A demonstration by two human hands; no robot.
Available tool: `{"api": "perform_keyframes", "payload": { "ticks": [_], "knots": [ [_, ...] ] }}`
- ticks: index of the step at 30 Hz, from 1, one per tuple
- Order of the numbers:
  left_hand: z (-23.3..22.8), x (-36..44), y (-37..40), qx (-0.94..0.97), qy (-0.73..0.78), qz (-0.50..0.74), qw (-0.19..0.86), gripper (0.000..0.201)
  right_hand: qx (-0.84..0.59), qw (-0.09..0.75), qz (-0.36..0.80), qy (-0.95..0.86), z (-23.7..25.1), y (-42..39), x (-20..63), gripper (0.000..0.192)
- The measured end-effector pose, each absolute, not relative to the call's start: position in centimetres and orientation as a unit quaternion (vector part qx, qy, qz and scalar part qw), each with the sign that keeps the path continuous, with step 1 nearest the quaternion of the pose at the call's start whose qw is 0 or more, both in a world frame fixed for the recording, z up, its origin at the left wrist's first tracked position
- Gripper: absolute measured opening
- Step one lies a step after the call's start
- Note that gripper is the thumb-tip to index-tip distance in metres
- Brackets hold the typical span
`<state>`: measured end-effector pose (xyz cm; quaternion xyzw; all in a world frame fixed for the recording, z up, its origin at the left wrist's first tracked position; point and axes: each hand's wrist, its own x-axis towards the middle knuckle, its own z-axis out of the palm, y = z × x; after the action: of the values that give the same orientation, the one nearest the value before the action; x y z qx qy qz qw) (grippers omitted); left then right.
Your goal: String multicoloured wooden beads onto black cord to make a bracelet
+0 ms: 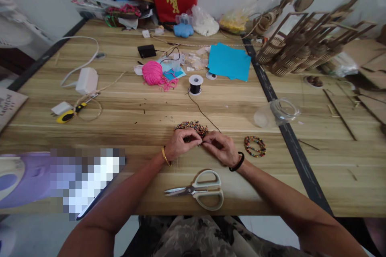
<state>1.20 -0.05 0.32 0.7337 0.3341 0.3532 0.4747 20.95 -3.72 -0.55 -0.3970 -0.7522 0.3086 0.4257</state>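
Pinching a dark cord (pixel 202 113) between my left hand (pixel 181 144) and right hand (pixel 221 147), fingers clenched on it, beside a bead pile (pixel 193 127); scissors (pixel 198 189) lie near on the table (pixel 126 104).

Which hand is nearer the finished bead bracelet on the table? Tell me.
Right. The right hand sits just left of the bead bracelet, not touching it; the left hand is farther left, beyond the right hand.

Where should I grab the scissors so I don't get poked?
Take the scissors by the pale handle loops on the right end, coming from the table's near edge. They lie flat and nearly shut, with the pointed blades aiming left, so the loops are probably the safe end.
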Motion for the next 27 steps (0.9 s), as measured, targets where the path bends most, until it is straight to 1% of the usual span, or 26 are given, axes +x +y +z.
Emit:
{"api": "perform_keyframes", "payload": {
  "ticks": [4,12,20,24,27],
  "knots": [
    [0.47,1.31,-0.11,0.747,0.330,0.356,0.455,0.012,-0.385,0.440,0.302,-0.753,-0.40,-3.57,20.86,0.011],
    [0.44,1.38,-0.07,0.749,0.344,0.353,0.444,0.012,-0.378,0.438,0.302,-0.758,-0.39,-3.41,20.93,0.012],
    [0.26,1.40,-0.14,0.753,0.375,0.346,0.416,0.012,-0.412,0.427,0.296,-0.749,-0.39,-3.45,20.99,0.016],
    [-0.05,1.44,-0.08,0.779,0.373,0.361,0.352,0.012,-0.445,0.440,0.308,-0.716,-0.75,-3.47,21.06,0.014],
    [-0.11,1.50,-0.19,0.827,0.354,0.335,0.280,0.011,-0.459,0.447,0.320,-0.698,-0.84,-3.45,21.04,0.013]
  ]
}}
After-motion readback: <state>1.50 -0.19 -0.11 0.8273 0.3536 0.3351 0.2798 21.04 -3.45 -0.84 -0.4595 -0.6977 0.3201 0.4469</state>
